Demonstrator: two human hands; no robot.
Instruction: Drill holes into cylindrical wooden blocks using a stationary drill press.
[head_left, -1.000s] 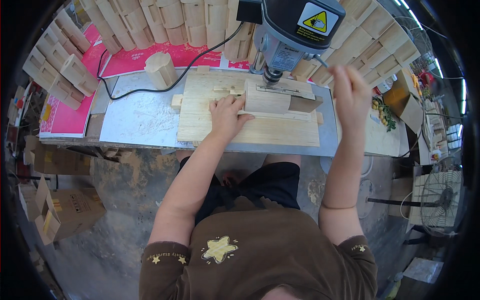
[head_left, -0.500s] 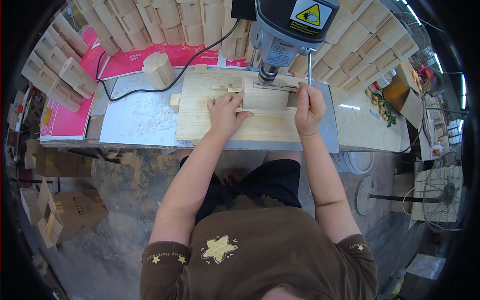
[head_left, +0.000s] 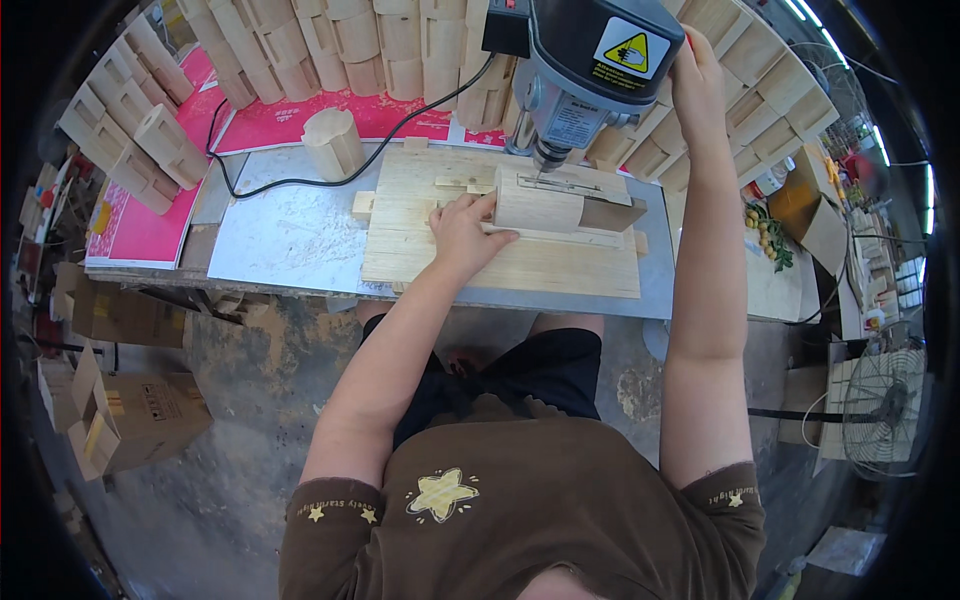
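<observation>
On a pale wooden board [head_left: 420,265], a rounded wooden block [head_left: 535,208] lies under the bench drill press [head_left: 590,60]. The block has a slot in its top, with a thin metal strip along it. My left hand [head_left: 466,235] grips the block's left end, fingers against the end face and thumb stretched along the near side. Just above the slot is the drill chuck [head_left: 549,157]. My right hand [head_left: 698,85] is raised beside the drill head, closed round the feed handle; a red tip shows by the fingers, which are partly hidden. A flat wooden piece [head_left: 612,214] adjoins the block's right end.
A single wooden cylinder [head_left: 333,145] stands left of the board, beside a black cable [head_left: 300,190]. Stacked slotted wooden blocks [head_left: 400,50] line the back, with more stacks [head_left: 125,150] at the far left. Wood dust lies on the grey sheet [head_left: 285,235]. A fan [head_left: 880,405] stands at right.
My right hand has moved up and away from me, from beside the block to beside the drill head. The chuck has risen off the block. My left hand stays at the block's left end.
</observation>
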